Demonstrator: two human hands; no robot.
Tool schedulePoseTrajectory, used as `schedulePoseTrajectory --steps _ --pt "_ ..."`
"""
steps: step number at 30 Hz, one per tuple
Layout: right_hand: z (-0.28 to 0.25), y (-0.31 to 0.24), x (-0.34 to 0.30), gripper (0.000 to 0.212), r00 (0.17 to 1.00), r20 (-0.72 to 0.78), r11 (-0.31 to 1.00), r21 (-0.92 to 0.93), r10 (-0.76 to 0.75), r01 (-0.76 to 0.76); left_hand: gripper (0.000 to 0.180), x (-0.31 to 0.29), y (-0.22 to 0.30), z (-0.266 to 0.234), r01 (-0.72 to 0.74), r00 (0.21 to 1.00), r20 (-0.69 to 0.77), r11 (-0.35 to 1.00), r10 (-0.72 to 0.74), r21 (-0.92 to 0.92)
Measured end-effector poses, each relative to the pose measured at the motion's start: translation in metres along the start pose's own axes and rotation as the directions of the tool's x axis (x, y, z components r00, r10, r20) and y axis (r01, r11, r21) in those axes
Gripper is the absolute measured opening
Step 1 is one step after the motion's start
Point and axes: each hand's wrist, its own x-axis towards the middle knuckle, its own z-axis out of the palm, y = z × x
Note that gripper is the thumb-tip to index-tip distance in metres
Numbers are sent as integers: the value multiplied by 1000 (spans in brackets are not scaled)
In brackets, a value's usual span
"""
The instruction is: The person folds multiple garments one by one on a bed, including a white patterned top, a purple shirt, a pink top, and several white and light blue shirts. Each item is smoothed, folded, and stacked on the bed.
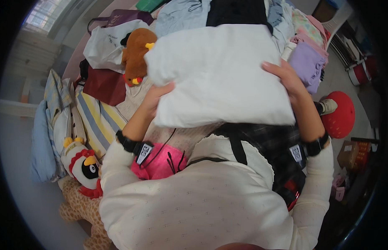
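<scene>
A white, folded bundle of cloth point(221, 77), flat and roughly rectangular, is held up in front of me; whether it is a garment or a small pillow I cannot tell. My left hand point(159, 96) grips its left edge, the thumb on top and the fingers hidden beneath. On the opposite side my right hand point(289, 81) holds the right edge in the same way, thumb lying over the cloth. Behind the bundle lie a black folded garment point(238, 12) and a light blue one point(179, 18).
To the left are a brown plush toy point(139, 48), a white bag point(104, 48), a dark red bag point(105, 85) and a plush chicken point(83, 164). A purple folded garment point(306, 66) lies at the right. Past it stands a round red stool point(340, 114). Pink fabric point(162, 162) sits near my left forearm.
</scene>
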Motion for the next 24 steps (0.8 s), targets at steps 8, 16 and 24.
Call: schedulePoseTrajectory --steps 8,16,24 --pt "64 66 46 49 966 38 950 -194 258 -246 56 -114 43 -164 515 571 -806 696 156 500" --pt "21 74 -21 24 968 -166 981 -5 190 -194 39 76 67 -103 -28 922 -193 556 335 831" --pt "8 72 -87 19 920 -313 971 107 235 -212 58 283 -22 -156 469 852 -420 -100 312 877"
